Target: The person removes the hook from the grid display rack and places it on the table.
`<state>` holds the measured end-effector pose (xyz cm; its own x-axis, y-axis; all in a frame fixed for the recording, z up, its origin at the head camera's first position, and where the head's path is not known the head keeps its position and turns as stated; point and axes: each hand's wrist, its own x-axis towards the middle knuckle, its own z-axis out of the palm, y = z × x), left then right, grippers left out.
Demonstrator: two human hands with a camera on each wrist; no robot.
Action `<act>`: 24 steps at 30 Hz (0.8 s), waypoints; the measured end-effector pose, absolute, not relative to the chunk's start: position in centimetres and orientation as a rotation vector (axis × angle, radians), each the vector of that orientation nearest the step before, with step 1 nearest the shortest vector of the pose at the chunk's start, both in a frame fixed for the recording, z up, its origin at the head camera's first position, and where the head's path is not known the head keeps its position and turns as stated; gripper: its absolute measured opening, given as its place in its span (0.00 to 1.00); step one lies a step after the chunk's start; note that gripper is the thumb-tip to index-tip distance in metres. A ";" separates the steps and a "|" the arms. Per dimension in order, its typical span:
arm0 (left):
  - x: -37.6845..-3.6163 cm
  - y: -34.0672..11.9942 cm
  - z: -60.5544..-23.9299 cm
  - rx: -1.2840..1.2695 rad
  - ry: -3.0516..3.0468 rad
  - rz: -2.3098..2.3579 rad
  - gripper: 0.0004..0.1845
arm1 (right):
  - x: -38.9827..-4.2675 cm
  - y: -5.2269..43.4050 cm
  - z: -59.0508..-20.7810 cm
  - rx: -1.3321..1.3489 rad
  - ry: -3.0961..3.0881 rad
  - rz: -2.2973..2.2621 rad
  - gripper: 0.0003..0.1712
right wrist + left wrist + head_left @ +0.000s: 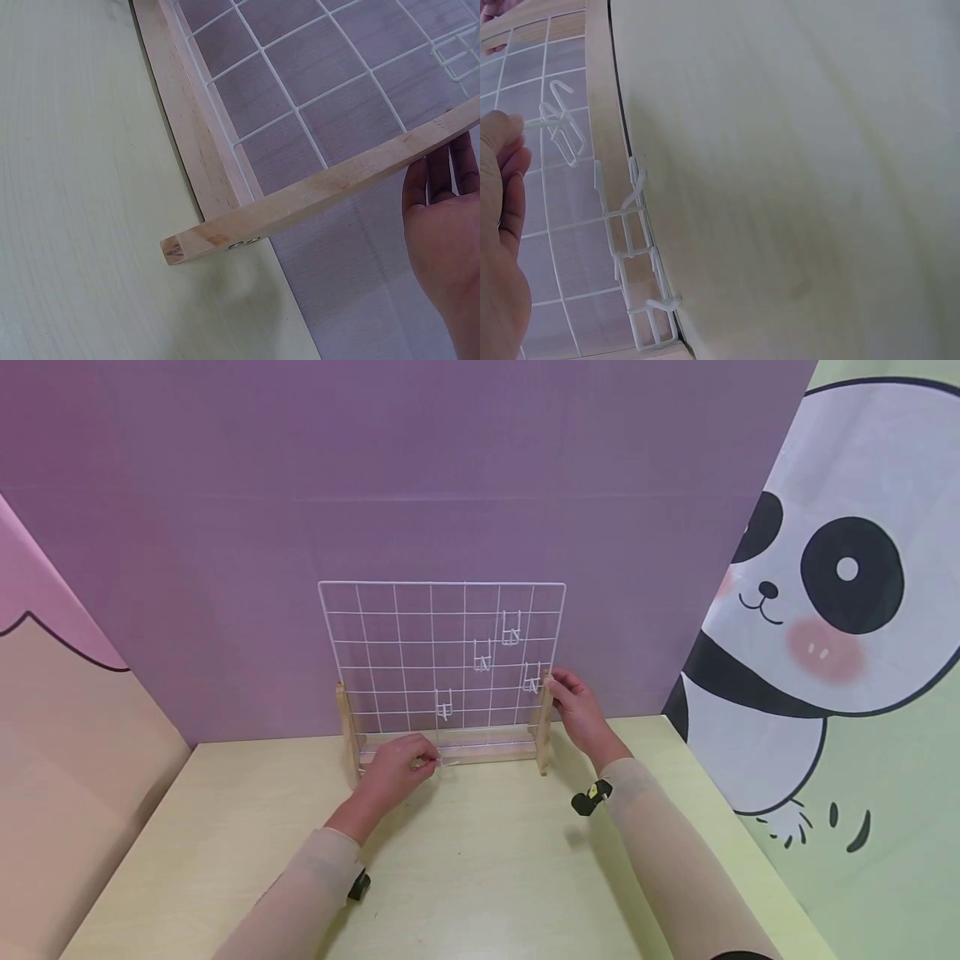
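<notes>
A white wire grid panel stands upright in a wooden stand at the back of the table. Several white wire hooks hang on its right half. My left hand is low in front of the stand's base rail and pinches a loose white hook between thumb and fingers. My right hand holds the top of the stand's right post, and its fingers reach behind the wood beside the grid.
The pale yellow-green table spreads in front of the stand. A purple wall rises right behind the grid, and a panda picture covers the wall on the right. The table's right edge runs close to my right forearm.
</notes>
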<state>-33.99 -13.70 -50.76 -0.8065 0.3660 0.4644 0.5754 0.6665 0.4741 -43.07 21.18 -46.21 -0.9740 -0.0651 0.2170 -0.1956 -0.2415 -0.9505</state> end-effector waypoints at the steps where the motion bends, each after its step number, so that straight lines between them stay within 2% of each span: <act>1: -34.0 -13.7 -50.8 -0.744 -2.567 -0.890 0.07 | -43.1 21.2 -46.2 0.321 -1.875 2.394 0.18; 7: -34.1 -13.5 -50.6 -0.754 -2.618 -0.872 0.07 | -43.3 21.3 -46.3 0.319 -1.881 2.392 0.14; 16: -34.6 -13.4 -51.0 -0.790 -2.646 -0.800 0.09 | -43.0 21.3 -46.3 0.333 -1.902 2.378 0.19; 24: -34.6 -13.4 -50.9 -0.831 -2.621 -0.778 0.11 | -42.7 21.1 -46.0 0.375 -1.890 2.360 0.13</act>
<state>-34.60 -13.43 -50.89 -0.7941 0.4466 0.4122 0.5992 0.6889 0.4079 -42.70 21.07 -45.96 -0.9652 -0.0790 0.2494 -0.2261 -0.2277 -0.9471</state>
